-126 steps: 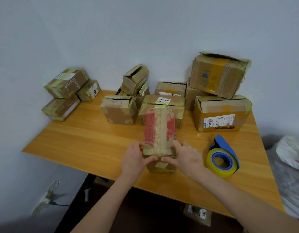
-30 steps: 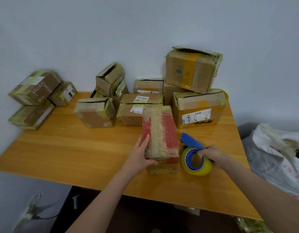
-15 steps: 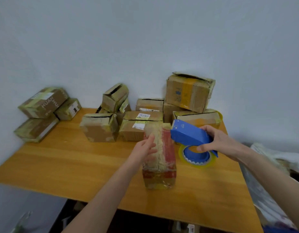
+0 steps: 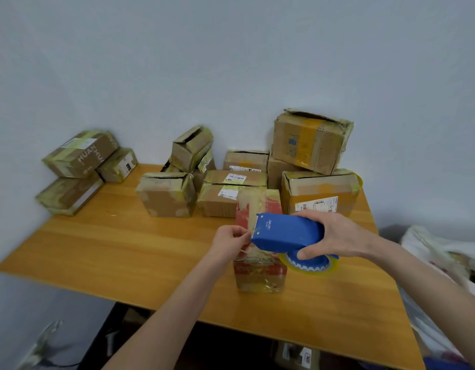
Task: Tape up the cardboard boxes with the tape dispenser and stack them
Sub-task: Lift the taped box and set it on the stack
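Red-printed cardboard box (image 4: 259, 209) stands on the bench (image 4: 124, 244) near the front edge, long axis pointing away, already glossy with old tape. Looks light and stiff – best held by its long sides, though the taped skin is probably slick. Right hand (image 4: 337, 237) is wrapped around the blue tape dispenser (image 4: 287, 232), holding it over the box, yellowish roll (image 4: 311, 264) hanging below. Left hand (image 4: 231, 243) is pressed together at the fingertips by the dispenser mouth – apparently pinching the tape end, too small to confirm. Counts: one dispenser, one box in hand, roughly ten other boxes (image 4: 167, 194) behind, some stacked, three at the left wall.
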